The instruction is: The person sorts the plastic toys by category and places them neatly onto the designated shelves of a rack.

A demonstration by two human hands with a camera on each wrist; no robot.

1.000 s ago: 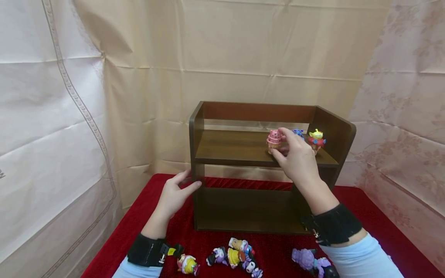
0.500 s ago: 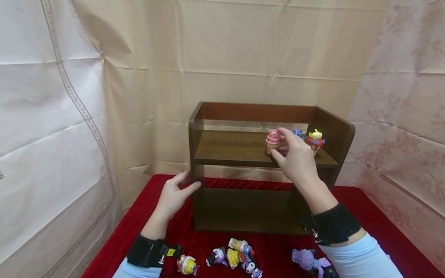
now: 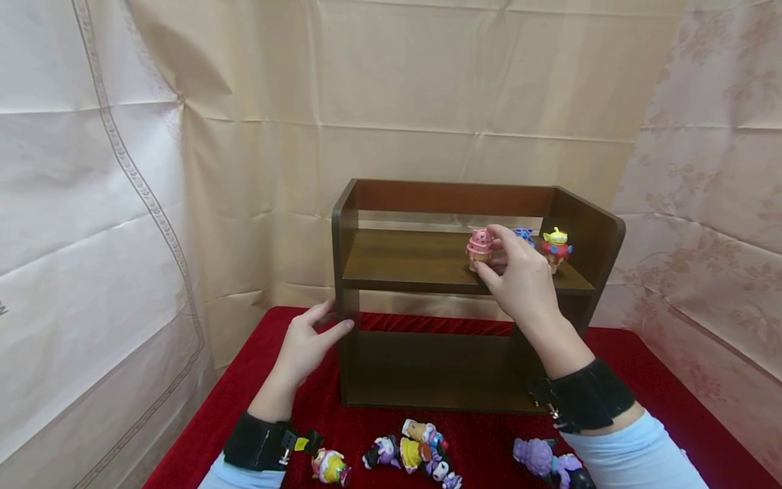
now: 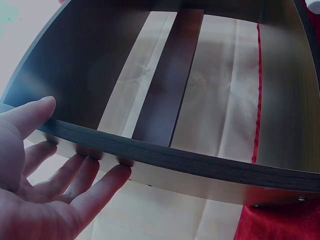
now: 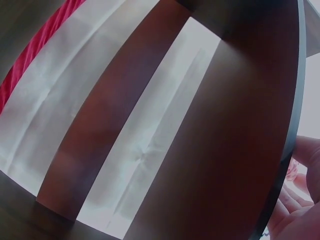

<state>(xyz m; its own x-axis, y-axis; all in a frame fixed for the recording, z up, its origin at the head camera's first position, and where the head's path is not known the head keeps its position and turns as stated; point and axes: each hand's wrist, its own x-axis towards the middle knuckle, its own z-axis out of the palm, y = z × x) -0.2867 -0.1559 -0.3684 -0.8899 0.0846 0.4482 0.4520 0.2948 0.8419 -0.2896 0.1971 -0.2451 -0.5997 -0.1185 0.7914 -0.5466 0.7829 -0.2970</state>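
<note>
My right hand (image 3: 525,278) pinches a pink ice-cream-cone figurine (image 3: 479,244) at the front of the upper board of a dark wooden shelf (image 3: 415,282). Behind that hand shows a partly hidden blue figurine (image 3: 523,233), and right of it a yellow-and-red cone figurine (image 3: 556,250) stands upright. In the right wrist view, only a bit of pink (image 5: 292,170) shows between the fingers, below the board. My left hand (image 3: 303,345) holds the shelf's left side panel; in the left wrist view its fingertips (image 4: 120,172) touch the outer face and the thumb lies over the front edge.
Several figurines lie on the red cloth (image 3: 244,380) before the shelf: a yellow-and-pink one (image 3: 330,466) at left, a cluster with a yellow-skirted one (image 3: 412,454) in the middle, and a purple one (image 3: 536,456) by the right forearm. A beige curtain (image 3: 427,88) hangs behind.
</note>
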